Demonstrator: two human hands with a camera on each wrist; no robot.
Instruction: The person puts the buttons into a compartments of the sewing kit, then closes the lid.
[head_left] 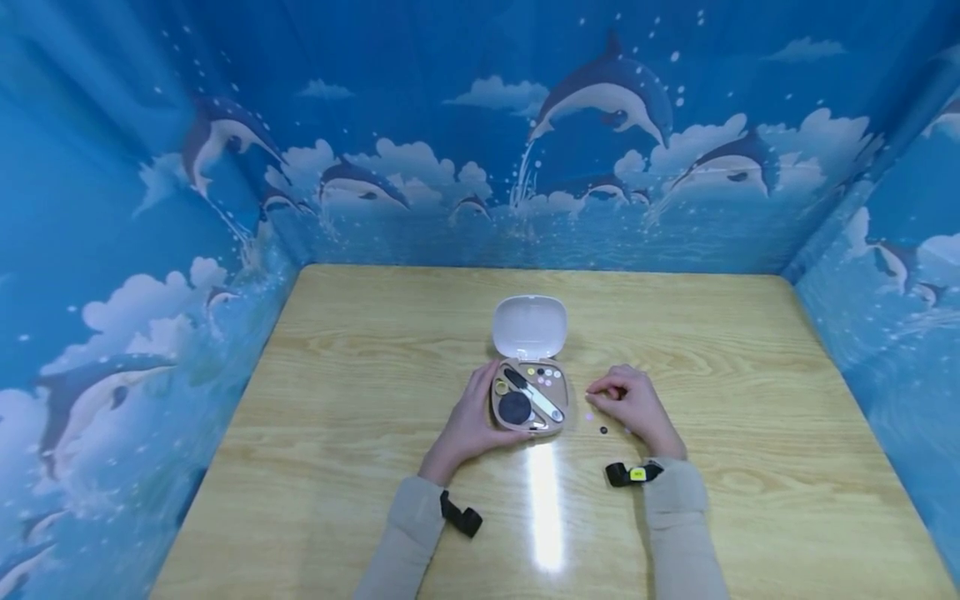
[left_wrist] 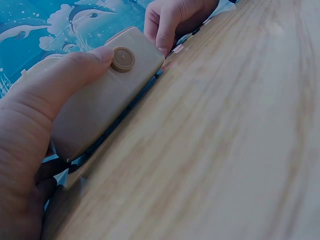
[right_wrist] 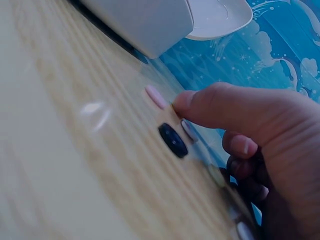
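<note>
A beige sewing-kit case (head_left: 557,388) stands on the table, its white lid (head_left: 530,327) raised. Inside are a black disc (head_left: 514,408), a long white-and-black tool (head_left: 536,396) and several small buttons (head_left: 548,372). My left hand (head_left: 476,412) grips the case from the left, thumb beside the button-shaped clasp (left_wrist: 123,60) on its front. To the right, my right hand (head_left: 632,403) has thumb and forefinger tips together low over the table. I cannot tell whether they pinch a button. Near them lie a pink button (right_wrist: 155,97) and a black button (right_wrist: 173,140).
A pale button (right_wrist: 189,131) lies close by the right thumb, and another white button (right_wrist: 244,231) farther along. The wood-grain table (head_left: 375,350) has a dolphin-print curtain (head_left: 420,167) behind it and at its sides. Black wrist straps (head_left: 461,518) sit at both cuffs.
</note>
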